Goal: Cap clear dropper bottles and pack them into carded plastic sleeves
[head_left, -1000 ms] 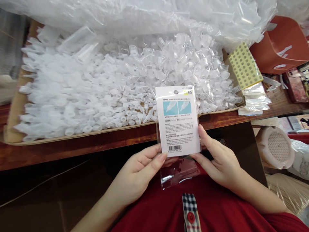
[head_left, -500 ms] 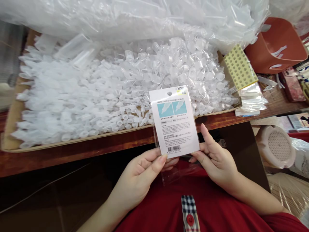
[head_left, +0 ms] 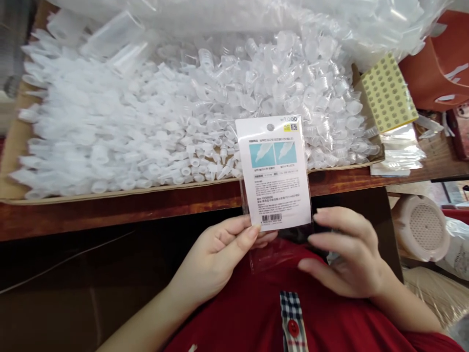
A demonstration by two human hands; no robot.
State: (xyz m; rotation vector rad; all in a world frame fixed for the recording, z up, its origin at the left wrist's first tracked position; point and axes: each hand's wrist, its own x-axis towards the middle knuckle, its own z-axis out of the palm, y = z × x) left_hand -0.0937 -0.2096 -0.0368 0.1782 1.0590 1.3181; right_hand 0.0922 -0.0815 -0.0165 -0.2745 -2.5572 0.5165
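My left hand (head_left: 223, 249) pinches the lower left corner of a printed package card (head_left: 276, 181), thumb in front and fingers behind. White with two blue pictures and a barcode, the card sits in a clear plastic sleeve (head_left: 258, 259) whose lower end hangs below it. Just right of the card is my right hand (head_left: 348, 249), its fingers spread and apart from the sleeve, holding nothing. Behind the card, a shallow cardboard tray (head_left: 73, 197) holds many translucent nozzle tips (head_left: 120, 132) on the left and small clear threaded bottle parts (head_left: 293, 98) on the right.
Large clear plastic bags (head_left: 220, 19) lie along the back of the tray. A yellow sheet of round stickers (head_left: 390, 93) rests on clear packets (head_left: 397, 151) at the right. Beyond stands an orange-brown bin (head_left: 428, 73). The wooden table edge (head_left: 176, 203) runs in front of me.
My right hand has let go of the card's lower right side and opened away to the right. My left hand keeps its hold. The whole view has shifted slightly.
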